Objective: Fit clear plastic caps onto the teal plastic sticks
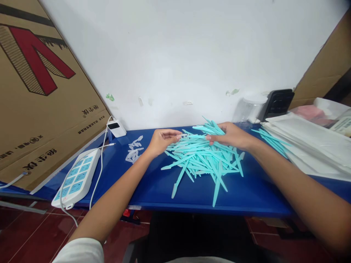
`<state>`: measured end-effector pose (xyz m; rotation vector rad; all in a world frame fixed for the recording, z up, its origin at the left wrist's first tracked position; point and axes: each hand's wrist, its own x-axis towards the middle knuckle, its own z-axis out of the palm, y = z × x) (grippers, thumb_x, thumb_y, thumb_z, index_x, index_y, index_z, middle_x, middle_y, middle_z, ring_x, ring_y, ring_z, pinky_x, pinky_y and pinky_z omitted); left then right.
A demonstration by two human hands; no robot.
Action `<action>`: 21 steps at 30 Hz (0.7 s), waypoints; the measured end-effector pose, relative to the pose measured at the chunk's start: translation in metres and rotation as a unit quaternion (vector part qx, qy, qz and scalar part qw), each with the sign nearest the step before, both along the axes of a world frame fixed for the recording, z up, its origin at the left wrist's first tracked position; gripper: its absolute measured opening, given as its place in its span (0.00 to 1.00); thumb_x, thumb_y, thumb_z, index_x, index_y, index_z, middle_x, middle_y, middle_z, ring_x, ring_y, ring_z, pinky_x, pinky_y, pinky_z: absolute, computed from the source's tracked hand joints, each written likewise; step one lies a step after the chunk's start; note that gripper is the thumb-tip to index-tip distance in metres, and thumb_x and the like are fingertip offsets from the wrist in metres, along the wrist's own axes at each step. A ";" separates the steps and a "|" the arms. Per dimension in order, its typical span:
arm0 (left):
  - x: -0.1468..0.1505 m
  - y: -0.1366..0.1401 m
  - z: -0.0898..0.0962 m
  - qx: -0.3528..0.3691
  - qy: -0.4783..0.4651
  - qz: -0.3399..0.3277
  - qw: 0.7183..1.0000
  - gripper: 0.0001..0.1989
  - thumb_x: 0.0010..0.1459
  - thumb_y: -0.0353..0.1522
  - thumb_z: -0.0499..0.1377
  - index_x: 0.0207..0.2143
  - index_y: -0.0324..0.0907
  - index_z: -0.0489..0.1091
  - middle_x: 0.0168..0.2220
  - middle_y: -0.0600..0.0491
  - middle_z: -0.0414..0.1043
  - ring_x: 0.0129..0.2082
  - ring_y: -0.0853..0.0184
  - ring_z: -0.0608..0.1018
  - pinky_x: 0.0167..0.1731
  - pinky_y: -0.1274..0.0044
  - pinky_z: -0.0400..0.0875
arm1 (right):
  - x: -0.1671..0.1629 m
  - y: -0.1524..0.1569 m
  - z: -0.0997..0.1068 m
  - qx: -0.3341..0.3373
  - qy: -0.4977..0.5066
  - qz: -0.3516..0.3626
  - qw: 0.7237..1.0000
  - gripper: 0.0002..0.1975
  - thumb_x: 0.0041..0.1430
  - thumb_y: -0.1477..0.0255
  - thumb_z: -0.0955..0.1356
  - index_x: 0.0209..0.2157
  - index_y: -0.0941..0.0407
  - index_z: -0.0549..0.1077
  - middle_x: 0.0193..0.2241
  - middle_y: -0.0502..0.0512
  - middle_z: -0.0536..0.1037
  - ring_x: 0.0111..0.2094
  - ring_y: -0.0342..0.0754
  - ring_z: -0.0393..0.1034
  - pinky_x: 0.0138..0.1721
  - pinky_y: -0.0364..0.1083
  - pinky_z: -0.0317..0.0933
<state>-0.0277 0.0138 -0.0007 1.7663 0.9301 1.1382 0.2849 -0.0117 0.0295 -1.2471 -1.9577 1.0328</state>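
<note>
A heap of turquoise eyebrow razors (203,157) with pale, clear-capped ends is spread over the blue table. At the heap's far left edge, my left hand (163,141) pinches a small whitish clear cap (184,135) between thumb and fingertips. Over the far right of the heap, my right hand (230,136) is closed round a bunch of eyebrow razors (210,127), its thumb against one that points toward my left hand. Whether that razor meets the cap I cannot tell. Several loose clear caps (134,150) lie left of my left hand.
A white power strip (78,179) with cables and a small white device (117,128) are on the left. To the right lie more razors (272,141), white sheets (315,142), a clear jar (251,107) and a black phone-like object (279,103). Cardboard (49,109) stands left.
</note>
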 end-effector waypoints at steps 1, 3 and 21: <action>0.000 0.000 0.000 -0.005 -0.007 0.004 1.000 0.24 0.51 0.44 0.74 0.44 0.37 0.83 0.40 0.43 0.84 0.37 0.61 0.84 0.40 0.71 0.79 | 0.000 0.000 0.000 -0.003 0.006 0.001 1.000 0.27 0.49 0.45 0.76 0.30 0.56 0.81 0.23 0.50 0.73 0.20 0.40 0.52 0.22 0.45 0.46; 0.000 -0.001 0.000 -0.012 -0.013 0.004 1.000 0.23 0.50 0.43 0.75 0.44 0.37 0.84 0.40 0.43 0.84 0.38 0.60 0.84 0.40 0.71 0.80 | -0.001 0.000 0.000 -0.010 0.013 0.001 1.000 0.25 0.50 0.46 0.77 0.29 0.56 0.80 0.21 0.49 0.71 0.19 0.39 0.50 0.22 0.45 0.44; 0.015 -0.015 -0.004 -0.004 -0.016 -0.024 1.000 0.20 0.50 0.41 0.75 0.43 0.40 0.85 0.43 0.44 0.85 0.44 0.53 0.85 0.46 0.65 0.82 | -0.024 -0.010 -0.007 -0.062 0.055 0.018 0.996 0.25 0.51 0.47 0.77 0.27 0.57 0.80 0.19 0.50 0.71 0.18 0.39 0.51 0.19 0.45 0.45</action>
